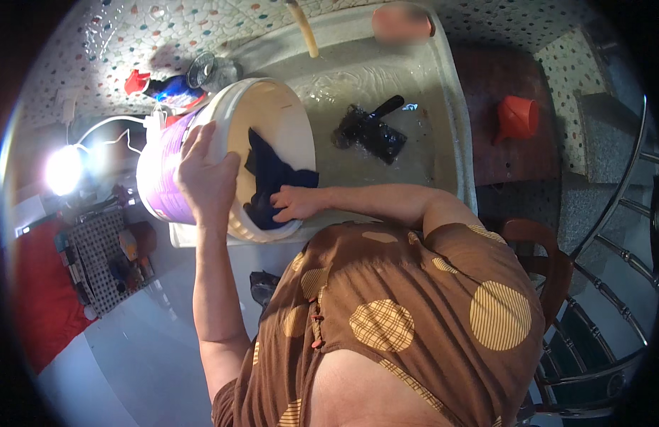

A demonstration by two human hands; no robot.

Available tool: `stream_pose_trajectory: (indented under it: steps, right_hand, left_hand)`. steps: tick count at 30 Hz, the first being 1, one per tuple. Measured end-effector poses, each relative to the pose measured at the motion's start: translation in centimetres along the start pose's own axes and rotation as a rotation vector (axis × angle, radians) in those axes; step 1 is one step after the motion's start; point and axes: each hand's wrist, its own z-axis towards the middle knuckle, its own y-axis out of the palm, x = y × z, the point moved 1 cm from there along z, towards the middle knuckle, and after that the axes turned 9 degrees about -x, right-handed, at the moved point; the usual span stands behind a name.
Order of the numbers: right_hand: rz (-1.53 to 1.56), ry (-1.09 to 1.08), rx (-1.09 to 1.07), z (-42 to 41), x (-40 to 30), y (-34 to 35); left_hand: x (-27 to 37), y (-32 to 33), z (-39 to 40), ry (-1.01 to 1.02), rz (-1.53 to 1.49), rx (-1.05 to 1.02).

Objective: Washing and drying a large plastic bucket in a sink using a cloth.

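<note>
A white plastic bucket (270, 107) with a purple label lies tilted at the left end of a pale basin (460, 107), its mouth facing right. My left hand (206, 176) grips the bucket's near side at the rim, thumb towards the opening. Inside the mouth is a bunched dark blue cloth (270, 160), one corner hanging over the rim. My right hand (294, 203) reaches across from the right and holds the cloth's lower part. Shallow water (334, 80) stands in the basin, and a wet black object with a handle (380, 131) lies in it; its kind is unclear.
A tan pipe (303, 29) hangs over the basin. Behind the bucket stand a spray bottle (172, 93) and a clear container (212, 69). A bright lamp (65, 171) glows at left. An orange-red plastic cup (519, 117) rests on a brown board (505, 69) at right, near a wooden chair (553, 267).
</note>
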Motion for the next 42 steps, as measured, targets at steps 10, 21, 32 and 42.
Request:
stream_pose_trajectory:
  steps: [10,21,32,42]
  right_hand:
    - [0.107,0.096,-0.096,-0.5,-9.0,-3.6]
    - [-0.252,0.303,-0.237,-4.6,-17.6,-9.0]
    - [-0.188,0.760,-0.216,-6.4,-15.1,-10.0]
    - [0.202,1.246,0.039,-2.3,-7.3,-10.6]
  left_hand:
    - [1.7,-7.7,-0.9,-0.008,-0.352,0.103]
    - [1.9,-9.4,-1.6,-0.041,-0.849,0.165]
    - [-8.1,0.1,-1.8,-0.050,-1.461,-0.043]
    - [-11.6,1.8,-1.5,-0.176,-0.979,-0.315]
